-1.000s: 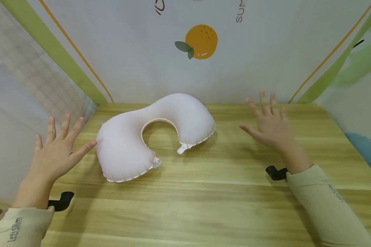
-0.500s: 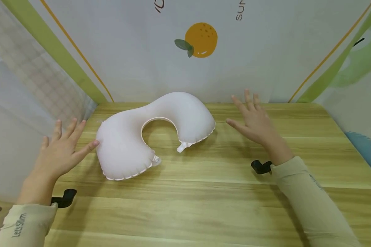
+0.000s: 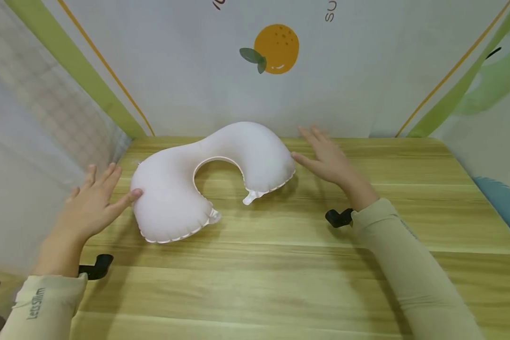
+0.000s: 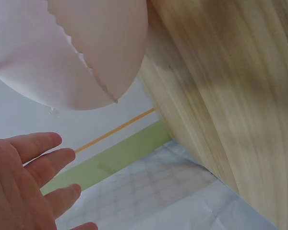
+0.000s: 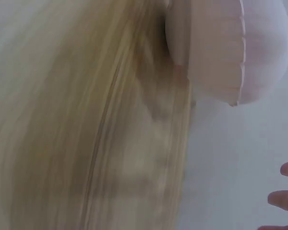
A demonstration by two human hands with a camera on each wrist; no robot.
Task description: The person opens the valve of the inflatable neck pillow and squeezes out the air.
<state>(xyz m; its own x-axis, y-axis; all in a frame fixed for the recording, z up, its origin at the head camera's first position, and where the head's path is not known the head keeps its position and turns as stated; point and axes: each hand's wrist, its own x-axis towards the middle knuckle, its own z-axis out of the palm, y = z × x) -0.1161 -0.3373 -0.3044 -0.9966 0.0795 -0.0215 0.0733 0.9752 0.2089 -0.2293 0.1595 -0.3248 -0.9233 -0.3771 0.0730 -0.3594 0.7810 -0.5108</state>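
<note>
No grip is taken by the left hand (image 3: 88,208) or the right hand (image 3: 332,163) in the head view, their fingers extended; the right hand has just been brought in, so the pillow (image 3: 165,193), lying on the counter (image 3: 255,288), is now flanked, the approach seemingly almost completed. In the left wrist view, a gap is shown between fingers (image 4: 41,142) and pillow. In the right wrist view, fingertips (image 5: 285,199) are likewise seen apart from it; whether it is touched by the thumbs (image 3: 126,200) cannot be told.

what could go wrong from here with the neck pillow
The neck pillow looks smooth and rounded, so it might slip from between the left grip and right grip. It also lies near the back edge of the table, so a forward nudge could press it against the printed backdrop.
</note>
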